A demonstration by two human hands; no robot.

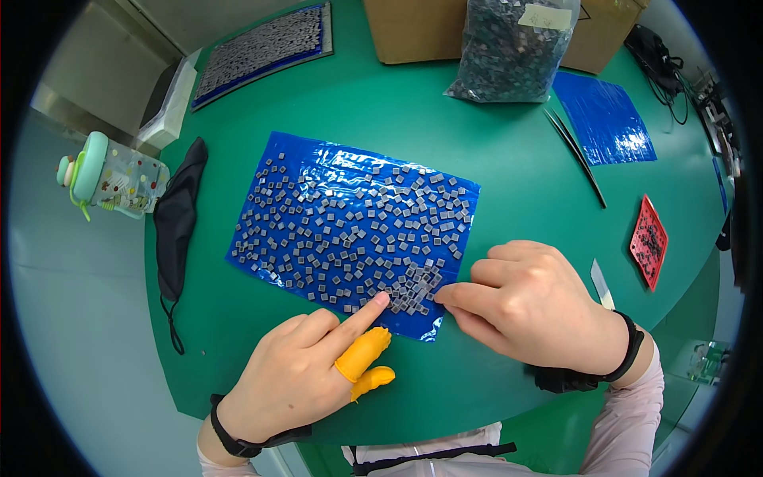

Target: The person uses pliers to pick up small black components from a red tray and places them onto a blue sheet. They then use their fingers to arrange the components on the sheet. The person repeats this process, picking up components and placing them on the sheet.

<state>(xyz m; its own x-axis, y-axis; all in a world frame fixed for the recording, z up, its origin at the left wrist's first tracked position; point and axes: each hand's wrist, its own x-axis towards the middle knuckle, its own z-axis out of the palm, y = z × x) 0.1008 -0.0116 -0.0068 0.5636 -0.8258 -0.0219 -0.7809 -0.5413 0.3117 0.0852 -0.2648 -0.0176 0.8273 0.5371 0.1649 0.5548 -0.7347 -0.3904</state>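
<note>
Head view: small grey square pieces (pixel 417 288) lie over a blue sheet (pixel 290 144) on the green table (pixel 318 111). The left hand (pixel 298 374) is empty, fingers apart, one bare fingertip touching the crowded pieces. The right hand (pixel 540 306) has fingers nearly closed just beside them; whether it holds one, I cannot tell.

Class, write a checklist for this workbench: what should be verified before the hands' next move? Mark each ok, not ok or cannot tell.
1. Blue sheet on the green table: ok.
2. Grey squares evenly spread: not ok; they crowd near the sheet's lower right corner.
3. Yellow finger cots on both left hand and right hand: not ok; seen only on the left.
4. Right hand pinching a square: cannot tell from this view.
5. Tweezers off the sheet: ok, lying on the table.
</note>
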